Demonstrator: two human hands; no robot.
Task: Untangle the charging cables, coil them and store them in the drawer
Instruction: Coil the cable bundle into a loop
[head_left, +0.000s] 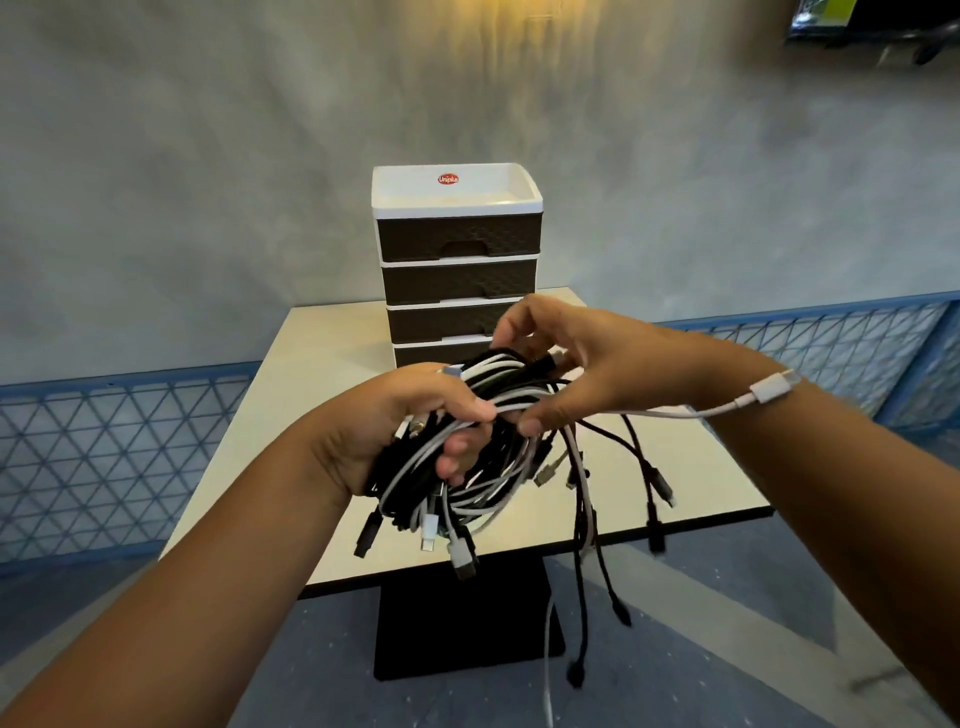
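Grip, left hand (410, 415): fingers and thumb curl round the tangled cable bundle (483, 441), clamping it from the left; I see white and black strands pass between the fingers.
Grip, right hand (576, 364): thumb and fingertips pinch strands at the top and right of the same bundle; the index finger arches over it.
Bundle position: held in the air between both hands, above the near part of the table (332, 364), not touching it.
Bundle axis: the mass of loops runs roughly from upper right to lower left, tilted down toward me.
Loose ends: several black and white tails hang straight down from the bundle, plugs pointing at the floor; the longest reach below the table edge.
White cable (675, 413): 1 strand leaves the bundle and runs right, almost level, across my right wrist; its white connector (774, 387) lies on the wrist, pointing right and slightly up.
Table: pale top, dark pedestal base under it.
Drawer unit (460, 270): stands upright at the far middle of the table, just behind the hands; 4 dark drawer fronts stacked in a white frame, all pushed in, with a white tray top bearing a red sticker.
Behind: blue mesh railing (119, 436) on both sides, grey wall beyond.
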